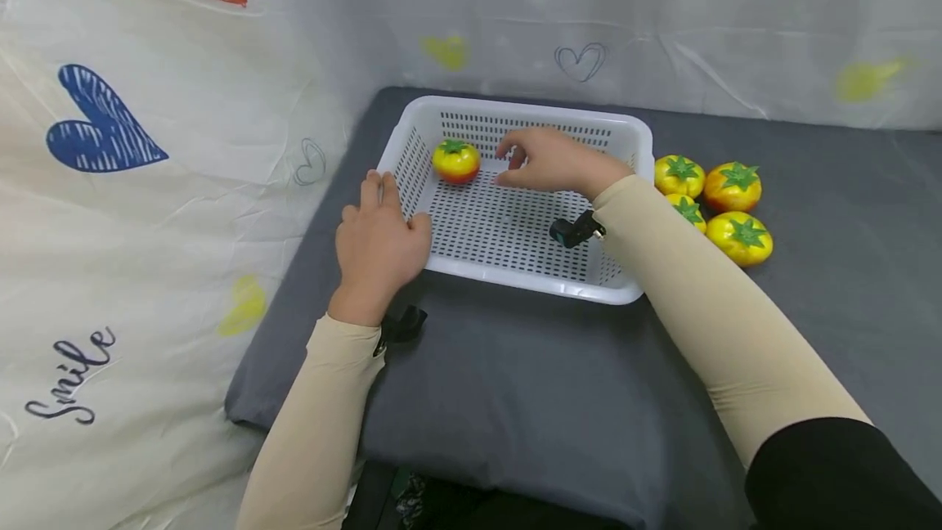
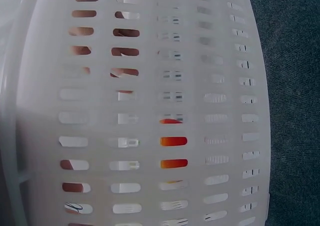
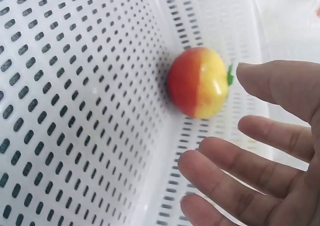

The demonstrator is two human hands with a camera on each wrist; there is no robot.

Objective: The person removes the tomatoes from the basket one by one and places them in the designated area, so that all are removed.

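A white perforated plastic basket (image 1: 508, 276) sits on the grey-covered table. Inside it, toward the left end, rests a yellow and red toy tomato (image 1: 456, 162) with a green leafy top. My right hand (image 1: 548, 160) hovers over the basket, to the right of that tomato and apart from it. In the right wrist view its fingers (image 3: 220, 173) are spread loosely, holding nothing. My left hand (image 1: 383, 244) rests against the basket's left rim with fingers extended. The left wrist view shows the basket wall (image 2: 145, 151), the tomato's red side visible through its slots.
Several similar toy tomatoes (image 1: 738, 237) stand grouped on the table (image 1: 846, 285) just right of the basket, one partly hidden by the right sleeve (image 1: 684, 293). A white printed sheet (image 1: 280, 47) hangs behind and along the left side.
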